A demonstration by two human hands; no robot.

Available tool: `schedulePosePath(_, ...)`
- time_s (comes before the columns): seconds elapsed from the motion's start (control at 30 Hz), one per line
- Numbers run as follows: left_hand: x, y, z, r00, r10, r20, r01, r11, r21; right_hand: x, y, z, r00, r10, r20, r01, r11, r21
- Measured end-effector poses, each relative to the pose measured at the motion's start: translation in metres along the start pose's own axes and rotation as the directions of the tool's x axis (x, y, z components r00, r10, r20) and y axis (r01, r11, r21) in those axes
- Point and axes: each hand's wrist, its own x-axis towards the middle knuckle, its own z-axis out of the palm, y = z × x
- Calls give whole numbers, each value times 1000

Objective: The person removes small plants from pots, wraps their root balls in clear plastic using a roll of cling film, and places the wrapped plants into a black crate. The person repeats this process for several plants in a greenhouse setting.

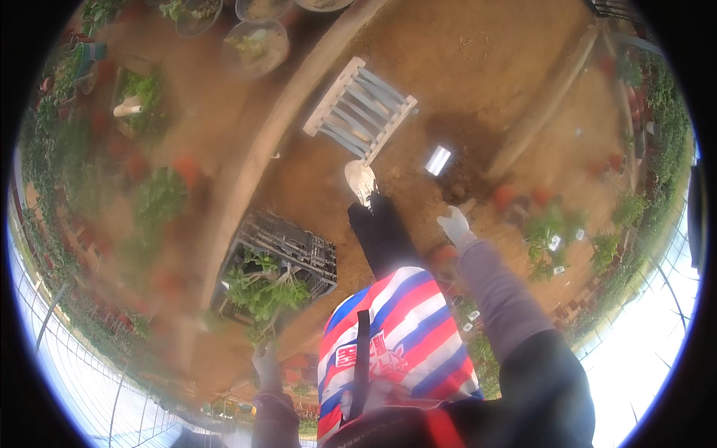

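Along the left rim of the frame: hedge of greenery (56,160) and, lower left, a wire grid (119,388) against bright light. Ground surface is bare brown soil (478,52), running across most of the view. Left half partly blurred; plants and reddish pots visible, detail poor. Upper left: round pots (256,46) standing near a long, pale raised edging (278,142) that runs diagonally from top centre toward lower left.

Left of centre, lower: black slatted crate (295,250). Leafy plant (269,295) lies in and over its near side. Left hand (267,366), pale-gloved, is just below the foliage; its grip is obscured, cannot tell whether closed on a stem.

Upper centre: small stool (362,108) with grey slats and pale end bars, on the soil. White shoe (361,181) just below it. Lower centre: red, white and blue striped cloth (399,336) over the person's lap, bearing boxed lettering and a pinkish printed figure.

Right of centre: shiny silver object (438,160), kind unclear, beside a patch of darker soil (469,149). Right hand (452,225), pale-gloved, below these; thumb and fingers apart, no held item discernible.

Right: potted plants with white tags (554,243), print too small to read; more greenery and wire grid along the right rim.
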Motion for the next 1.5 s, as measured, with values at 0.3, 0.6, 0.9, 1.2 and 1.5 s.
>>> schedulePosePath(0.3,61,298,109,906,244,347,-191,965,-180,132,-55,-45,989,-31,144,56,984,-169)
schedulePosePath(0.6,201,463,268,604,620,501,-724,690,19,202,-38,24,975,-81,-207,34,975,-218)
schedulePosePath(0.9,133,488,303,744,234,626,-182,972,-148,-89,-28,-2,998,-31,-58,57,843,535)
schedulePosePath(1.2,-122,567,146,571,292,767,-98,952,-290,-452,23,-3,988,98,-119,-90,993,72)
schedulePosePath(1.5,-215,796,107,485,639,597,-529,758,-382,-219,-14,-284,850,526,25,-270,394,878)
